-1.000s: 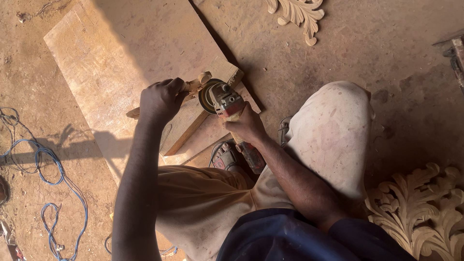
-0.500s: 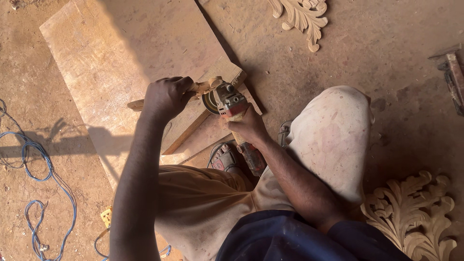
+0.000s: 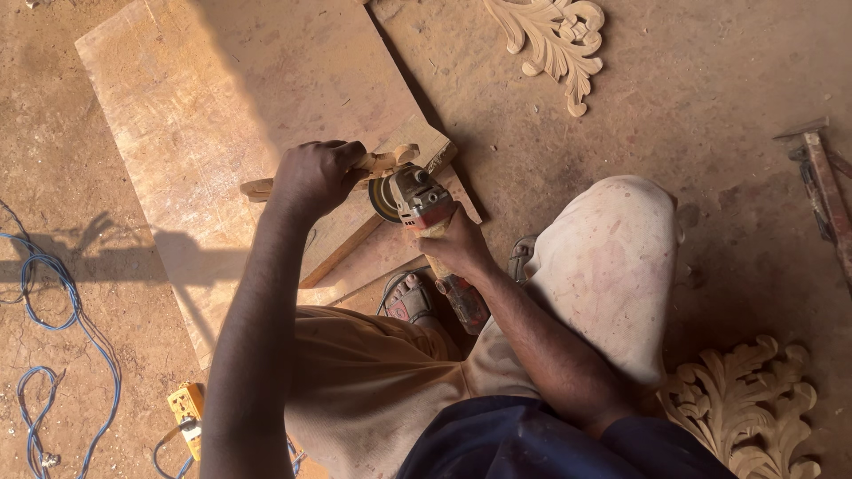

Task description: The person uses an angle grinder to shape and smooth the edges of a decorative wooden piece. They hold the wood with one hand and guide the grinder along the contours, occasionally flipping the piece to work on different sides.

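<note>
A small carved wooden piece (image 3: 382,164), pale and curved, was held above a large flat wooden board (image 3: 240,115) lying on the dusty workshop floor (image 3: 710,106), with an angle grinder's (image 3: 417,200) disc set against its underside. At far left, a blue cable (image 3: 53,293) looped across the dirt, and a yellow socket block (image 3: 186,408) lay near the bottom edge. The left hand (image 3: 315,177) was closed tightly round the carved wooden piece, fingers (image 3: 342,153) wrapped over its top, one end jutting out to the left of the fist and the scrolled end reaching toward the grinder. Just beside it, the right hand (image 3: 457,244) gripped the grinder's body, fingers curled shut round the casing, the red-and-grey head pointing up toward the carved piece and the handle trailing down toward the person's sandalled foot (image 3: 408,297). The person sat low, knees in pale dusty trousers (image 3: 612,266) either side of the work. Further right, a leafy carved ornament (image 3: 555,40) lay on the floor at the top of the view, a second, larger one (image 3: 754,408) lay at bottom right beside the knee, and a hammer-like tool (image 3: 821,168) rested at the right edge.
</note>
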